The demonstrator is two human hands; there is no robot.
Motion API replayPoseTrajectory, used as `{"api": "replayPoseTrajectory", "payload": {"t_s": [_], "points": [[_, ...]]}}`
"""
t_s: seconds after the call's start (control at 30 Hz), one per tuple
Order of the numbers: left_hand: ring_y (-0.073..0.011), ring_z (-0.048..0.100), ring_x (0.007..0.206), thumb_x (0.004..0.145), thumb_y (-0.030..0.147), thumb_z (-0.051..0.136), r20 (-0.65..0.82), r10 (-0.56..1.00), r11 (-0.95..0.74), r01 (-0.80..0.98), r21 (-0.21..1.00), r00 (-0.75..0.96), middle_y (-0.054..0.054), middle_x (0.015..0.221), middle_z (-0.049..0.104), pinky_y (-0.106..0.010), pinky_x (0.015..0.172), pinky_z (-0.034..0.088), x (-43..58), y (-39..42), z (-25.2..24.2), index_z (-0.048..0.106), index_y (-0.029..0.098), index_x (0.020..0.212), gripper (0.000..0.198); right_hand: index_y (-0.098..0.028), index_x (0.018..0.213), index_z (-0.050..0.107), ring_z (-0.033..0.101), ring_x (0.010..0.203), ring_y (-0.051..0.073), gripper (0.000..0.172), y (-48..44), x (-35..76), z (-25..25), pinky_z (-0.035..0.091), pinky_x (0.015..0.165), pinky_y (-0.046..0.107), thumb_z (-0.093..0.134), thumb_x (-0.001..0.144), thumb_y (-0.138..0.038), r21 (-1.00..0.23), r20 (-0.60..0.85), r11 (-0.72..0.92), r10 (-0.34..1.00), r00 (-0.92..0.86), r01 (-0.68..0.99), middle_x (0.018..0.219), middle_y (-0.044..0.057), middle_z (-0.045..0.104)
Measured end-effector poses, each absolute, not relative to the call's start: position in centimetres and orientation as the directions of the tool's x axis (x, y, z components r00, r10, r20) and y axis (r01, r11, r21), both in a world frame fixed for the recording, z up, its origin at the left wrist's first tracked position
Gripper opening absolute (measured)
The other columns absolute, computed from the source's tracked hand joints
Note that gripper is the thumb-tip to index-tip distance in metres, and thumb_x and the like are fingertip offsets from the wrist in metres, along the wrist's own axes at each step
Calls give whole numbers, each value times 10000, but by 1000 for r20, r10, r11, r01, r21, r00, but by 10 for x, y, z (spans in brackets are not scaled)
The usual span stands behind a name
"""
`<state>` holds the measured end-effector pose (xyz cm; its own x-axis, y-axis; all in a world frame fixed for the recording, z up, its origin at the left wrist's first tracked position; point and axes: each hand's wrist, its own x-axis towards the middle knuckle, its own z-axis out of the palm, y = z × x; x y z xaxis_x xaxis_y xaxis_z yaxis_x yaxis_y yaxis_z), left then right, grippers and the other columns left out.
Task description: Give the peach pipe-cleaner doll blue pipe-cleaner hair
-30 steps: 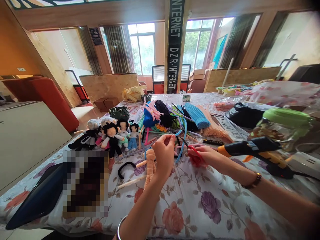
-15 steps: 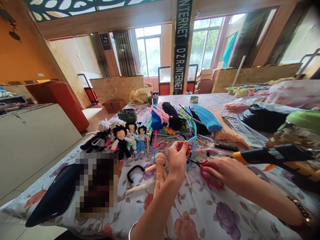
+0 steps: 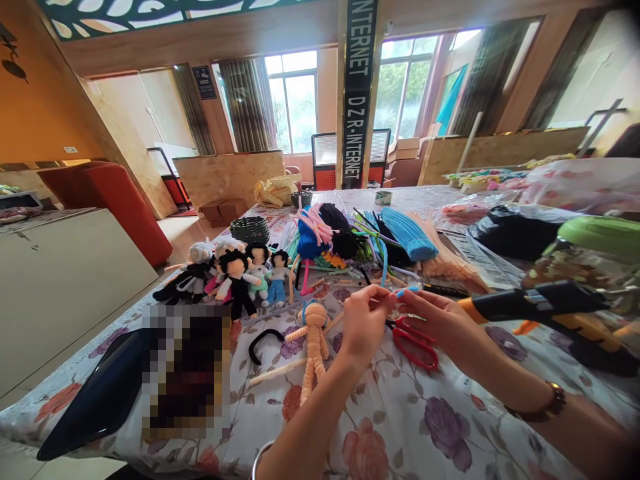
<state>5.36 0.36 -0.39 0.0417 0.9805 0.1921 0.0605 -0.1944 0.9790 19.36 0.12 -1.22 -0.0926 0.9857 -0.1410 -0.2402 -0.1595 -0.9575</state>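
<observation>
Short blue pipe-cleaner piece pinched between both hands, just above the middle of the floral tabletop [image 3: 400, 427].

The blue pipe-cleaner piece [image 3: 404, 291] is a fuzzy, pale-blue stub. It is probably feather-light, soft pile over bendable wire, and best gripped near its ends. The left hand [image 3: 365, 327] and right hand [image 3: 435, 320] both close their fingers on it there. Red scissors [image 3: 416, 347] lie under the hands and a peach doll [image 3: 314, 337] just left. A glue gun [image 3: 540, 303] sits to the right, with finished dolls [image 3: 235, 270] far left.
</observation>
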Motion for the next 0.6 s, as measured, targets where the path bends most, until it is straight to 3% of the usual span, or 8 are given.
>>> {"api": "replayPoseTrajectory", "payload": {"t_s": [0.27, 0.5, 0.6], "points": [[-101, 495, 593, 756, 172, 569, 368, 928, -366, 298, 882, 50, 19, 631, 608, -211, 598, 388, 53, -3, 6, 624, 173, 633, 135, -219, 760, 727, 615, 699, 94, 209, -5, 189, -5, 485, 653, 185, 808, 641, -371, -888, -126, -186, 978, -167, -420, 790, 0, 693], [-144, 592, 694, 794, 380, 577, 274, 951, -306, 302, 903, 143, -18, 772, 684, -233, 626, 439, 44, -1, 13, 682, 186, 850, 228, -201, 796, 687, 573, 657, 87, 310, -3, 191, -3, 461, 639, 201, 804, 628, -435, -893, -89, -128, 990, -111, -431, 753, -9, 658], [-183, 632, 732, 726, 458, 655, 226, 972, -234, 370, 899, 65, -59, 869, 704, -264, 639, 459, 27, 3, 22, 658, 189, 995, 381, -189, 782, 660, 537, 630, 86, 330, 0, 192, -4, 448, 598, 201, 796, 632, -450, -894, -20, -80, 990, -138, -441, 724, -12, 614]]}}
